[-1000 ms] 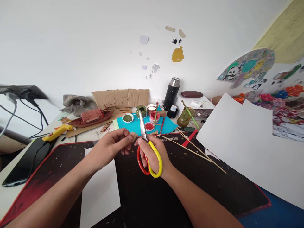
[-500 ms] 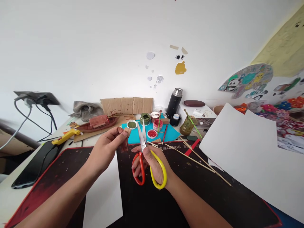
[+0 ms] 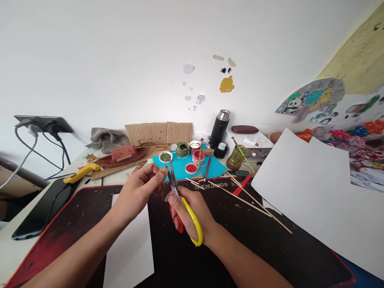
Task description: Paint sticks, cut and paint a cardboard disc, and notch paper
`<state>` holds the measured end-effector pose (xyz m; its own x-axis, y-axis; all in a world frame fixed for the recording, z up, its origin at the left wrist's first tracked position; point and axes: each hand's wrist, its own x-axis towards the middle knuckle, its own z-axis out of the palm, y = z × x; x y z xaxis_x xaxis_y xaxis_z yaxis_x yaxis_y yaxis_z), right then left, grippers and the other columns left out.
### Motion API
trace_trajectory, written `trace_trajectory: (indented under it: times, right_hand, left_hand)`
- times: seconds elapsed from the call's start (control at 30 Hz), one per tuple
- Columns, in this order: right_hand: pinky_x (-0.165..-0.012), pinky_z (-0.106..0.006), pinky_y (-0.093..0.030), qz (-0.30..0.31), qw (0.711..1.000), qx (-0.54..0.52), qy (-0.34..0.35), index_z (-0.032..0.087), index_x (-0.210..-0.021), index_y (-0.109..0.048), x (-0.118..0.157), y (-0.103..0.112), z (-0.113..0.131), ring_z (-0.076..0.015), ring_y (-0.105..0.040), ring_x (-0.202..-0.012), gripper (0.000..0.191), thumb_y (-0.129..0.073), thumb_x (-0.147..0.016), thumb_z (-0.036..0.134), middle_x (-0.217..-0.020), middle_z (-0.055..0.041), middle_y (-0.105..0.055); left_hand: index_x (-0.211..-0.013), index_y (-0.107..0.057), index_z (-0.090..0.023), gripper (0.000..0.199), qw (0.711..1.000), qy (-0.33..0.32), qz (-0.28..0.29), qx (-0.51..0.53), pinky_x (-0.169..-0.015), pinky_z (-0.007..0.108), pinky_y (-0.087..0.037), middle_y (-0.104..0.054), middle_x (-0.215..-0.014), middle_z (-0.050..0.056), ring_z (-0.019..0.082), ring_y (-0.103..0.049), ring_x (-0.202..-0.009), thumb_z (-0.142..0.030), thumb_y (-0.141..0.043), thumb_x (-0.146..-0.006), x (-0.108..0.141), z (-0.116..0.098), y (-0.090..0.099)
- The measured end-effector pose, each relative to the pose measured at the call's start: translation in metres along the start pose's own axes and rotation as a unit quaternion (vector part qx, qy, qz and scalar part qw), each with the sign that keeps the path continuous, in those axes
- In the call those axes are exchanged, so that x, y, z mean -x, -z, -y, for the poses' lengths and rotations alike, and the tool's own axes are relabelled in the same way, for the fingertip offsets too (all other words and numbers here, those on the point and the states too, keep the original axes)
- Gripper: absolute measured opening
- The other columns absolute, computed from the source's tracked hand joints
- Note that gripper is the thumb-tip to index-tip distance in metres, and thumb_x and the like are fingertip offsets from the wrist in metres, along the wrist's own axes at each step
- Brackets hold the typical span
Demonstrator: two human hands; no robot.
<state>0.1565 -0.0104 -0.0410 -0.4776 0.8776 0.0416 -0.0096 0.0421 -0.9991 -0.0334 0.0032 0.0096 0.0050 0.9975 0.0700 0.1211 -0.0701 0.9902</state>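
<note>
A pair of scissors (image 3: 194, 222) with one yellow and one red handle is in my right hand (image 3: 192, 208), its blades slightly parted and pointing up and to the left. My left hand (image 3: 141, 188) pinches a small brownish piece (image 3: 164, 171) between thumb and fingers; most of it is hidden, so its kind is unclear. The blade tips are right beside that piece and the left fingertips; whether they touch cannot be made out. Under my left forearm lies a white sheet of paper (image 3: 132, 248) on the black mat (image 3: 186, 256).
Paint jars (image 3: 182, 149) and lids stand on blue paper (image 3: 159, 162) beyond my hands. A red model boat (image 3: 123, 154) and a yellow glue gun (image 3: 81, 174) lie left. Thin sticks (image 3: 243, 199), a black flask (image 3: 220, 130) and large white paper (image 3: 303, 192) are right.
My right hand has brought the scissors left to the small piece, tilting them, and the blades have moved closer together. My left hand keeps its pinch.
</note>
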Motion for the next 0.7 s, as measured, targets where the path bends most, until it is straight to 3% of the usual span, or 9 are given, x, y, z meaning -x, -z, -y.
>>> trace_trajectory:
  times: [0.7]
  right_hand:
    - [-0.045,-0.024,-0.043,-0.012,0.999,0.05,0.01,0.025,-0.089,-0.063,0.001,0.001,0.01,-0.0155,-0.059,-0.045,0.04,-0.069,-0.105,0.061,-0.062,0.0037,-0.06]
  left_hand:
    - [-0.076,-0.056,-0.025,0.041,1.0,-0.002,0.006,0.014,-0.061,0.029,-0.045,-0.06,-0.06,-0.005,0.016,-0.057,-0.06,-0.054,-0.08,-0.092,0.003,0.0,-0.005]
